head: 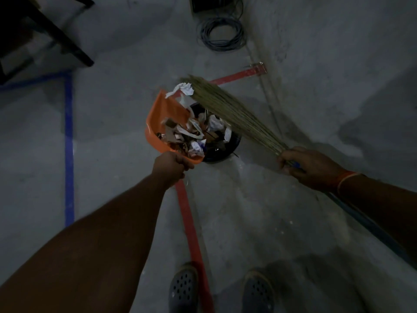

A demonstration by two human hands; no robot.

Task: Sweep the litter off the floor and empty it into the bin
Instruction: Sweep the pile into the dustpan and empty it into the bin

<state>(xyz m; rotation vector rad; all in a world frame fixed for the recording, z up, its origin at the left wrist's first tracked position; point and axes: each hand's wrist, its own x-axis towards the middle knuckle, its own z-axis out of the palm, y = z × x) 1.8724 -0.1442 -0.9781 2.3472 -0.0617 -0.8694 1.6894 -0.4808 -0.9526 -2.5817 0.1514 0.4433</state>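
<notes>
My left hand grips the handle of an orange dustpan, tilted over a black bin on the floor. Crumpled paper and scraps of litter lie across the pan's lip and inside the bin. One white crumpled paper sits at the pan's far edge, against the broom tips. My right hand holds a straw broom by its bound end; the bristles slant up and left over the bin's far side. The blue broom handle runs back under my right forearm.
Red tape and blue tape mark lines on the grey concrete floor. A coil of grey cable lies beyond the bin, below a dark box. Dark furniture legs stand at the upper left. My two shoes are at the bottom.
</notes>
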